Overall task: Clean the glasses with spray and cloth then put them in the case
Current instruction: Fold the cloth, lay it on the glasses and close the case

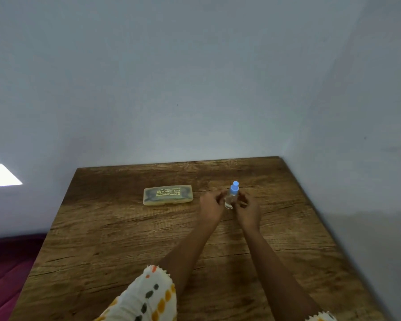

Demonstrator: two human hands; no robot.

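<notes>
Both hands' fingers curled, seemingly touching upright spray bottle, closed case left, wooden table

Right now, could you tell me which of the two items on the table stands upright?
The spray bottle with the blue cap, between both hands; the yellow case lies flat.

home rm, likely | wood table in corner, plain walls, maroon bedding
</notes>
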